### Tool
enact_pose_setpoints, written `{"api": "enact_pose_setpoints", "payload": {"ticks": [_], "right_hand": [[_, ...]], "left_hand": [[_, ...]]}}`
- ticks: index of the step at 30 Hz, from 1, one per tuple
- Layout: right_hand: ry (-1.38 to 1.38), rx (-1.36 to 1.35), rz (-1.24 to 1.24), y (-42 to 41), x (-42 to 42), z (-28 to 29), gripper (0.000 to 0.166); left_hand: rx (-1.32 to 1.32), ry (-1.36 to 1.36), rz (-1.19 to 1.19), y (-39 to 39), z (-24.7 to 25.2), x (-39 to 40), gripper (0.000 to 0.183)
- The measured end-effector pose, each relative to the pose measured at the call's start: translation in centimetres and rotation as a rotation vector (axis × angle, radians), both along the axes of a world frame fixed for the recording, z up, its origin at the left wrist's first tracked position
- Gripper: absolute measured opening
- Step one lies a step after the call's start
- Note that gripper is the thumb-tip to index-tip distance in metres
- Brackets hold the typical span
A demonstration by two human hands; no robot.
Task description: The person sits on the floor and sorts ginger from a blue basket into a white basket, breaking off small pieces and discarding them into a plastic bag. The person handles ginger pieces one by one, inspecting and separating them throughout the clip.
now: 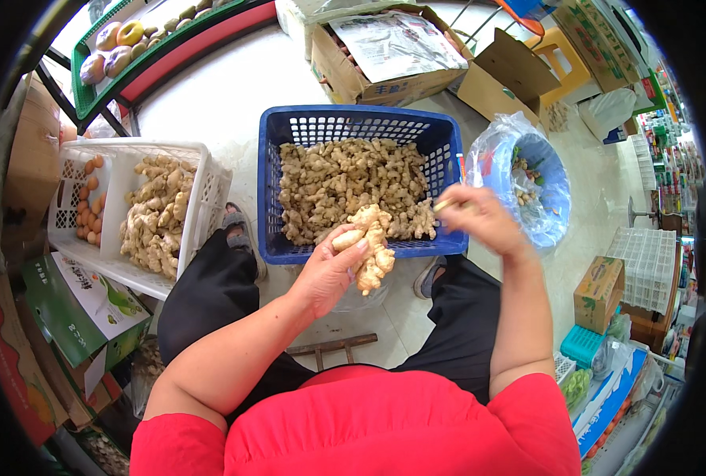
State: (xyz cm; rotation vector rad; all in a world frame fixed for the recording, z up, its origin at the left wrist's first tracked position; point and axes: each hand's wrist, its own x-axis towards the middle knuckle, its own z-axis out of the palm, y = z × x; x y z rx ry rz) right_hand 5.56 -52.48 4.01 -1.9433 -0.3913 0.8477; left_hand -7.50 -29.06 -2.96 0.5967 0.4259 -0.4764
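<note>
My left hand (332,265) holds a knobbly piece of ginger root (378,250) over the near rim of a blue plastic basket (359,260). The basket holds a heap of ginger (353,178). My right hand (481,217), blurred, is above the basket's right rim, its fingers closed on a small, thin yellowish thing that I cannot identify for certain. To the right stands a bin lined with a blue plastic bag (552,178), with scraps and clear plastic inside. On the left, a white plastic crate (201,178) holds more ginger (159,214) and, behind a divider, brown eggs (91,208).
Beyond the basket stands a cardboard box (388,86) topped with newspaper, beside an open carton (501,77). A green tray of fruit (79,83) is at upper left. A green and white carton (73,303) lies left of my leg. A wooden stool's bar (335,344) shows below me.
</note>
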Motion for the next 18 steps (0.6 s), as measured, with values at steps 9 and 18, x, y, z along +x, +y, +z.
{"api": "enact_pose_setpoints", "payload": {"ticks": [9, 18], "right_hand": [[-0.597, -0.798, -0.659, -14.0, 3.2, -2.2, 0.052], [0.427, 0.115, 0.066, 3.5, -2.2, -2.5, 0.025]], "left_hand": [[-0.048, -0.071, -0.027, -0.4, -0.2, 0.0, 0.043], [0.11, -0.118, -0.128, -1.3, -0.8, -0.3, 0.051]]}}
